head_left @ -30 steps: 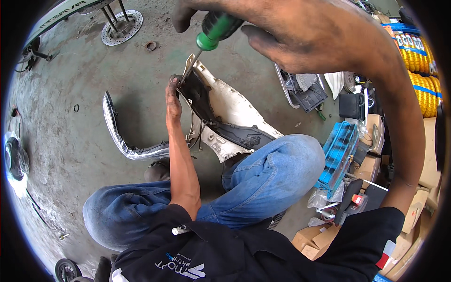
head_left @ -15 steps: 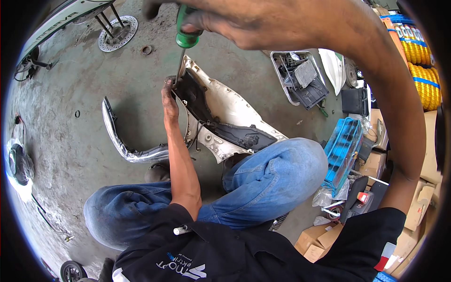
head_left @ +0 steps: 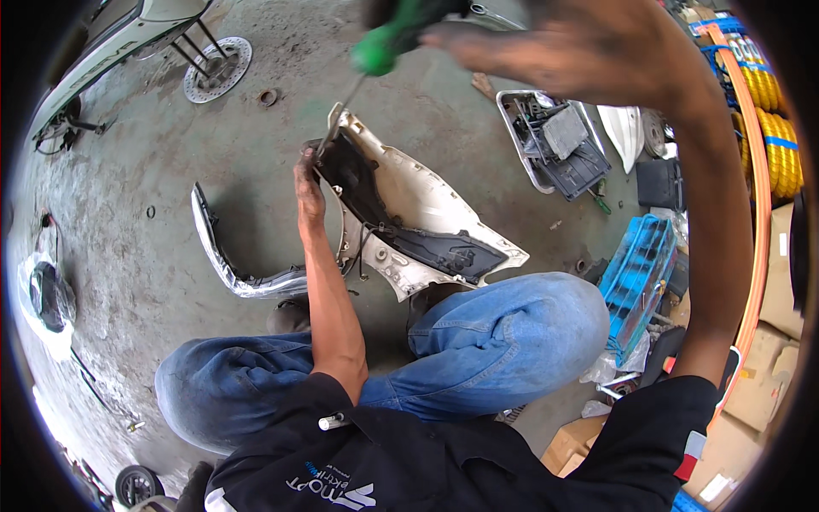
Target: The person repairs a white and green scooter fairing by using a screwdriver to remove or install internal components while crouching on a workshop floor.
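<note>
In front of me a white plastic vehicle body panel (head_left: 431,192) stands tilted, with a black inner liner (head_left: 452,253) along its inside. My left hand (head_left: 310,192) grips the panel's upper left edge, fingertips by the screwdriver's tip. My right hand (head_left: 546,60), partly blurred, is raised at the top and closed on a green-handled screwdriver (head_left: 377,53). Its shaft slants down to the panel's upper corner beside my left fingers; exactly where the tip sits is hidden.
A curved dark trim strip with a clear edge (head_left: 223,271) lies left of the panel. Beyond are a metal tray (head_left: 529,166) of black parts, a white panel piece (head_left: 621,136) and a blue crate (head_left: 636,273). A brake disc (head_left: 239,72) lies at the far left.
My right hand has shifted right, and the screwdriver now leans more to the right. My left hand stays on the panel's edge.
</note>
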A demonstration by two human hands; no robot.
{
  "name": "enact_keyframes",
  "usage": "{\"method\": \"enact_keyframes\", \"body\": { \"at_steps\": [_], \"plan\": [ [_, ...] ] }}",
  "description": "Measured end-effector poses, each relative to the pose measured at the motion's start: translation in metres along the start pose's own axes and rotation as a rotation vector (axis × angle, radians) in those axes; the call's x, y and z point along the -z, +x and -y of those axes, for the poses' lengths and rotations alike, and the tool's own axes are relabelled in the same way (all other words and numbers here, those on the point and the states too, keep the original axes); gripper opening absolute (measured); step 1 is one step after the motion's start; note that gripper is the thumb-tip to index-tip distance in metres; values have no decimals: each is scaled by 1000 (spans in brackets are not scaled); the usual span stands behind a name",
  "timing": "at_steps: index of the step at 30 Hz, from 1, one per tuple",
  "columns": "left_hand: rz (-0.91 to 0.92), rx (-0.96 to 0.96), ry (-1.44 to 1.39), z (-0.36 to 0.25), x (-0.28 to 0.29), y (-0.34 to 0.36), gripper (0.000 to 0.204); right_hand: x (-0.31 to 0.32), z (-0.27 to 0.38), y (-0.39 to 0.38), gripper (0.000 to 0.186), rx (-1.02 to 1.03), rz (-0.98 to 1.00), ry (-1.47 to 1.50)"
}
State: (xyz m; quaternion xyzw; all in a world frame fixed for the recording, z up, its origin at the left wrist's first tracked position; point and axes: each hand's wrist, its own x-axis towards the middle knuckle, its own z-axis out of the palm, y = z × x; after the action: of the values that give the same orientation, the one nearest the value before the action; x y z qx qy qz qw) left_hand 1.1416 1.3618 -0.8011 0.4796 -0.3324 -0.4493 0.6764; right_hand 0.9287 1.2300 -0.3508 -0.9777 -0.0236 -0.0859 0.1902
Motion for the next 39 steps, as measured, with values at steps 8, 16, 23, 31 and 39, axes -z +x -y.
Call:
{"method": "enact_keyframes", "body": {
  "at_steps": [8, 16, 23, 31, 39],
  "plan": [
    [67, -15, -11, -27, -39, 6, 57, 30, 32, -191, 35, -896, -449, -132],
    [-88, 0, -133, 33, 14, 4, 52, -223, -26, -335, 42, -1356, -832, 395],
    [51, -99, 6, 30, 8, -10, 57, -318, -71, -329, 35, -1392, -61, 87],
    [50, 67, -120, -7, -13, -2, 53, -254, -86, -52, 26, -418, 50, 14],
    [-15, 112, -239, -14, -26, -10, 57, -341, -109, -7, 21, -433, -54, -17]
  ]
}}
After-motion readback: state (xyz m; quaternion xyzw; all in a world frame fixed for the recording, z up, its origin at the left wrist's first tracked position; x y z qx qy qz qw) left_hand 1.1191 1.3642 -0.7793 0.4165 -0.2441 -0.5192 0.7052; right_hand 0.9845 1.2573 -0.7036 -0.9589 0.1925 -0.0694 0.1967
